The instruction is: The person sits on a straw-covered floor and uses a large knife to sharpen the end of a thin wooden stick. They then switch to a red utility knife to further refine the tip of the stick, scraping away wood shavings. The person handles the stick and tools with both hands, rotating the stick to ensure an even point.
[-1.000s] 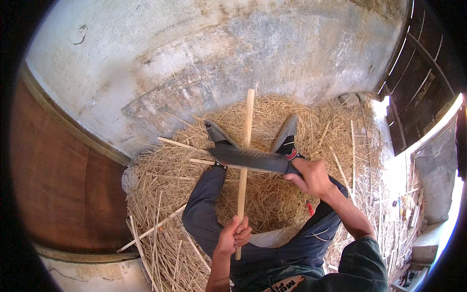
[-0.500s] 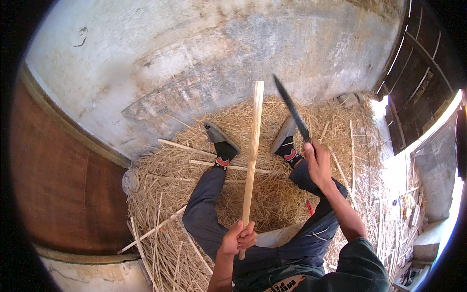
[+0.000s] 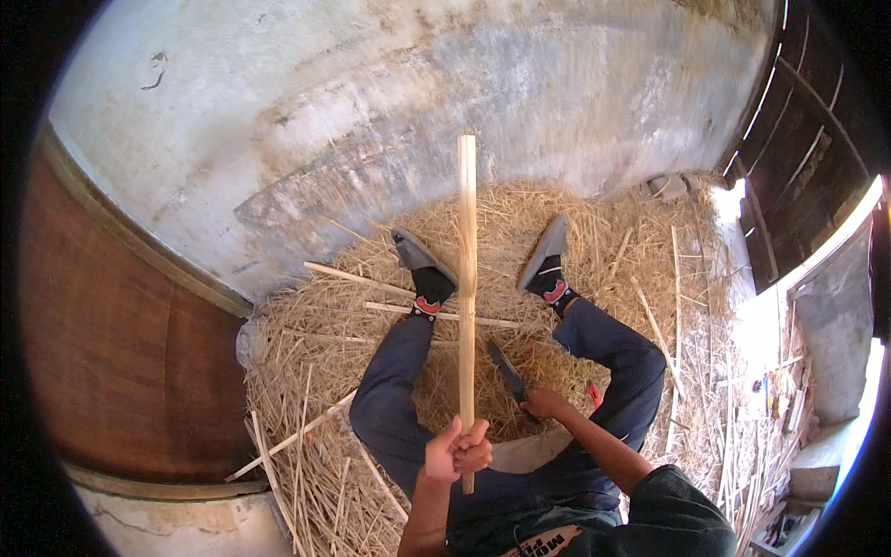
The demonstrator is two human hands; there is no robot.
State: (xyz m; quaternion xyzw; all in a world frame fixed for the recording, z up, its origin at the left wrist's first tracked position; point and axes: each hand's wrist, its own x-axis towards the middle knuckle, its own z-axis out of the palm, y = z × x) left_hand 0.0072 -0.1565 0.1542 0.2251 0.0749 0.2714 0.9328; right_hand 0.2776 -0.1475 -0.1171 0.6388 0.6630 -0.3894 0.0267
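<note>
My left hand (image 3: 458, 451) is closed round the lower end of a long pale wooden stick (image 3: 467, 269), which stands nearly upright in view between my legs. My right hand (image 3: 546, 404) grips the handle of a dark-bladed knife (image 3: 507, 369). The blade points up and to the left, low beside the stick and apart from it. Under the knife lies a thick heap of straw-like shavings (image 3: 501, 353).
My bent legs and grey shoes (image 3: 546, 251) flank the heap. Several thin wooden strips (image 3: 306, 436) lie on the left, more (image 3: 733, 436) on the right. A red object (image 3: 594, 395) lies by my right leg. A stained wall (image 3: 371, 121) rises ahead, with a brown panel (image 3: 130, 343) at left.
My right hand has swung the knife down and left, from above the right knee to low beside the stick. The stick's upper end has tilted slightly left; my left hand stays in place.
</note>
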